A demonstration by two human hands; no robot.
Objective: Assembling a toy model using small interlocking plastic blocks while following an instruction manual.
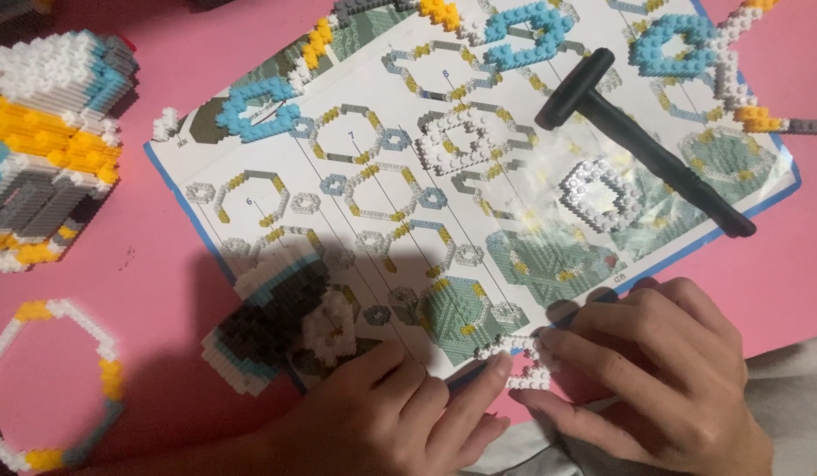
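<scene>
- A small white brick ring (pixel 523 361) sits between my hands at the table's near edge.
- My left hand (pixel 399 414) and right hand (pixel 664 370) both pinch it.

We see a pink table (pixel 161 264), a blue-edged white instruction sheet (pixel 364 220), a black hammer (pixel 642 141), and light-blue brick rings (pixel 523 35).
</scene>
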